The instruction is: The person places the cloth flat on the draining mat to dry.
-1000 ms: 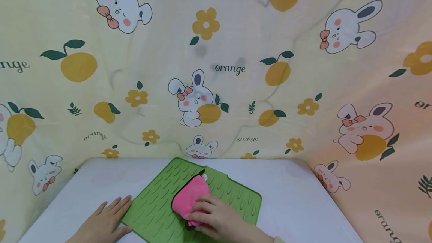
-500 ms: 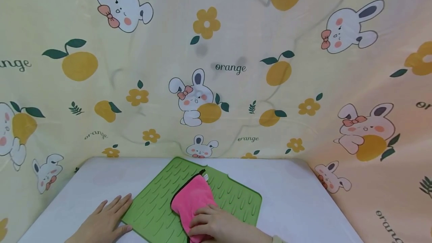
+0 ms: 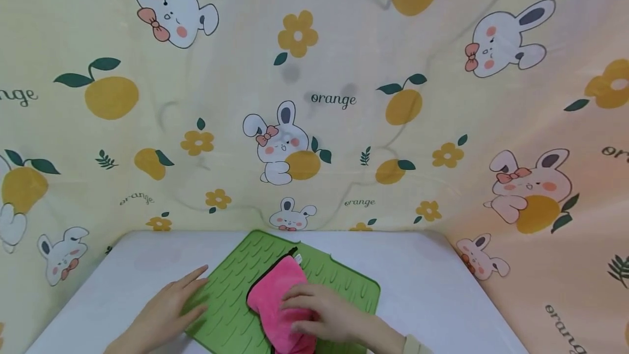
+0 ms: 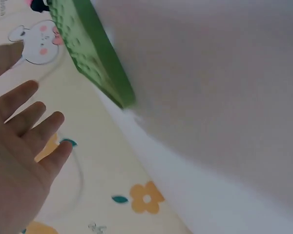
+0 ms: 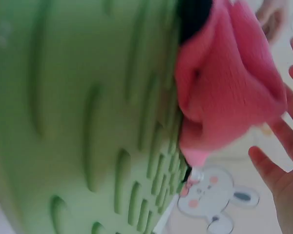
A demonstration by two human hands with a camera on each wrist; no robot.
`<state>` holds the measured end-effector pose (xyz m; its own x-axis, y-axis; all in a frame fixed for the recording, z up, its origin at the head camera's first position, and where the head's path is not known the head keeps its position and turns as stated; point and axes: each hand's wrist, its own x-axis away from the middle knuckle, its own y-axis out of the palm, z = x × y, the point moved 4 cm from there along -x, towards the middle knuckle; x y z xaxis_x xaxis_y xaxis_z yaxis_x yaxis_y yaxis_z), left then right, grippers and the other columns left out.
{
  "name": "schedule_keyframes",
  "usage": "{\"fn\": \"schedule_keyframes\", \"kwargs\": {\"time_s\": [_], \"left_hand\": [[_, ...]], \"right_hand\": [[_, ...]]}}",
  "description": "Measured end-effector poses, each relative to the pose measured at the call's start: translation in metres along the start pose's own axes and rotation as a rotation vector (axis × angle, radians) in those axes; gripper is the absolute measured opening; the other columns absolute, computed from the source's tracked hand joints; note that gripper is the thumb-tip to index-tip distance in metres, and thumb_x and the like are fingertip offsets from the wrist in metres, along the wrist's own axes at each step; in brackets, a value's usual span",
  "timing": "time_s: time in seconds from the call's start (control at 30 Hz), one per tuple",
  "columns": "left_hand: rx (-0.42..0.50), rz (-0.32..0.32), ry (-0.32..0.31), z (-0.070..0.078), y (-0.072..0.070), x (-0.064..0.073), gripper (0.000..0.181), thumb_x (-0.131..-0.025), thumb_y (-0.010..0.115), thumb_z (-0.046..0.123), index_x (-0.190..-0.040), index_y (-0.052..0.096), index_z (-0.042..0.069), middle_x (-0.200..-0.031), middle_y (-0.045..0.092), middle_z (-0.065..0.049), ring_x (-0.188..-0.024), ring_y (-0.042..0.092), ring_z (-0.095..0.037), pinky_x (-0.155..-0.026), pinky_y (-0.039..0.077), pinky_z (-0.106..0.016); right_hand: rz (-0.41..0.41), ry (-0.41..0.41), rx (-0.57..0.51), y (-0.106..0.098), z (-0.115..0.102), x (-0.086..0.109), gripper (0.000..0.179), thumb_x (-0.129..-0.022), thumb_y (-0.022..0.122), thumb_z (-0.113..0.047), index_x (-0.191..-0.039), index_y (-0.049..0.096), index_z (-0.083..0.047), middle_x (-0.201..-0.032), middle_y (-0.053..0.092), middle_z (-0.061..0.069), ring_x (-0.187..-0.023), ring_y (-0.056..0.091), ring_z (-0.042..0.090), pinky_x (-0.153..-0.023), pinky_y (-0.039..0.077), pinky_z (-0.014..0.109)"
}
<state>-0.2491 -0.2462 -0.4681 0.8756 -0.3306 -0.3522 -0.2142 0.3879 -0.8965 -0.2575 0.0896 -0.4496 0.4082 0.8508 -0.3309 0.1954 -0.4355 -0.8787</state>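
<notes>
Head view: rumpled pink cloth (image 3: 272, 296), black-edged.

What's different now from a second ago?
In the head view, the left hand has moved up and right, now hiding the left corner of the green mat, and the pink cloth extends further down. The right hand remains at the cloth, fingers spread, seemingly having let go. The green mat stayed put.

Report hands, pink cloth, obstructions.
Left hand open at edge of green mat. Right hand open over pink cloth, contact unclear. Cloth rumpled on mat. No obstruction visible.
</notes>
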Motion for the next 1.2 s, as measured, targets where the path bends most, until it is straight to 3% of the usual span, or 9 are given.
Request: {"fn": "schedule_keyframes", "kwargs": {"time_s": [0.1, 0.17, 0.33, 0.43, 0.5, 0.77, 0.93, 1.03, 1.2], "left_hand": [[0.072, 0.098, -0.02, 0.011, 0.004, -0.01, 0.044, -0.091, 0.081, 0.021, -0.131, 0.068, 0.009, -0.142, 0.063, -0.01, -0.12, 0.066, -0.031, -0.098, 0.056, -0.053], [0.141, 0.132, -0.051, 0.017, 0.009, -0.018, 0.042, -0.093, 0.079, 0.017, -0.132, 0.067, 0.01, -0.134, 0.067, -0.007, -0.116, 0.068, -0.026, -0.094, 0.058, -0.05], [0.406, 0.102, -0.174, 0.029, 0.026, -0.036, 0.034, -0.097, 0.073, 0.012, -0.13, 0.065, 0.009, -0.122, 0.07, -0.004, -0.1, 0.065, -0.013, -0.081, 0.058, -0.034], [0.554, 0.069, -0.214, 0.034, 0.037, -0.044, 0.029, -0.099, 0.071, 0.01, -0.127, 0.065, 0.004, -0.118, 0.07, -0.009, -0.095, 0.064, -0.01, -0.077, 0.057, -0.027], [0.597, 0.05, -0.224, 0.037, 0.043, -0.048, 0.028, -0.099, 0.07, 0.009, -0.126, 0.064, 0.002, -0.114, 0.07, -0.009, -0.092, 0.063, -0.009, -0.078, 0.056, -0.025], [0.574, -0.092, -0.175, 0.044, 0.06, -0.05, 0.037, -0.098, 0.073, 0.019, -0.125, 0.062, -0.003, -0.103, 0.069, -0.003, -0.088, 0.064, -0.009, -0.076, 0.057, -0.027], [0.565, -0.197, -0.15, 0.046, 0.068, -0.051, 0.036, -0.1, 0.071, 0.025, -0.125, 0.061, 0.0, -0.098, 0.066, 0.003, -0.085, 0.061, -0.007, -0.073, 0.055, -0.025], [0.571, -0.222, -0.138, 0.046, 0.071, -0.051, 0.034, -0.101, 0.071, 0.024, -0.124, 0.062, 0.001, -0.093, 0.064, 0.004, -0.081, 0.058, -0.006, -0.07, 0.053, -0.024], [0.59, -0.21, -0.128, 0.047, 0.068, -0.05, 0.032, -0.1, 0.072, 0.021, -0.123, 0.062, 0.001, -0.09, 0.061, 0.004, -0.079, 0.056, -0.005, -0.069, 0.051, -0.024]], "right_hand": [[0.122, 0.068, -0.056, -0.011, 0.015, -0.004, 0.031, -0.102, 0.069, -0.022, -0.132, 0.069, -0.012, -0.136, 0.065, 0.004, -0.128, 0.06, 0.019, -0.108, 0.051, 0.038], [0.202, 0.105, -0.1, -0.017, 0.026, -0.006, 0.029, -0.101, 0.071, -0.017, -0.129, 0.07, -0.01, -0.133, 0.068, 0.007, -0.125, 0.063, 0.021, -0.104, 0.054, 0.039], [0.333, 0.215, -0.142, -0.025, 0.053, -0.011, 0.027, -0.098, 0.072, -0.007, -0.125, 0.072, -0.01, -0.12, 0.073, 0.008, -0.107, 0.069, 0.023, -0.084, 0.061, 0.037], [0.342, 0.304, -0.145, -0.024, 0.069, -0.014, 0.025, -0.099, 0.071, -0.008, -0.123, 0.073, -0.01, -0.116, 0.072, 0.01, -0.101, 0.069, 0.025, -0.077, 0.061, 0.035], [0.327, 0.364, -0.155, -0.021, 0.078, -0.016, 0.023, -0.1, 0.07, -0.012, -0.123, 0.072, -0.01, -0.117, 0.072, 0.01, -0.1, 0.069, 0.026, -0.078, 0.061, 0.033], [0.192, 0.56, -0.271, -0.001, 0.106, -0.02, 0.029, -0.102, 0.067, -0.019, -0.127, 0.071, -0.006, -0.116, 0.073, 0.007, -0.095, 0.07, 0.019, -0.073, 0.058, 0.029], [0.113, 0.611, -0.347, 0.012, 0.109, -0.025, 0.03, -0.099, 0.071, -0.019, -0.126, 0.071, -0.006, -0.111, 0.074, 0.009, -0.091, 0.072, 0.018, -0.067, 0.058, 0.027], [0.106, 0.601, -0.356, 0.017, 0.106, -0.028, 0.031, -0.097, 0.073, -0.015, -0.125, 0.069, -0.004, -0.107, 0.074, 0.011, -0.09, 0.071, 0.018, -0.068, 0.058, 0.027], [0.135, 0.616, -0.346, 0.022, 0.106, -0.029, 0.03, -0.095, 0.076, -0.01, -0.123, 0.07, -0.005, -0.101, 0.073, 0.007, -0.082, 0.069, 0.011, -0.064, 0.057, 0.025]]}}
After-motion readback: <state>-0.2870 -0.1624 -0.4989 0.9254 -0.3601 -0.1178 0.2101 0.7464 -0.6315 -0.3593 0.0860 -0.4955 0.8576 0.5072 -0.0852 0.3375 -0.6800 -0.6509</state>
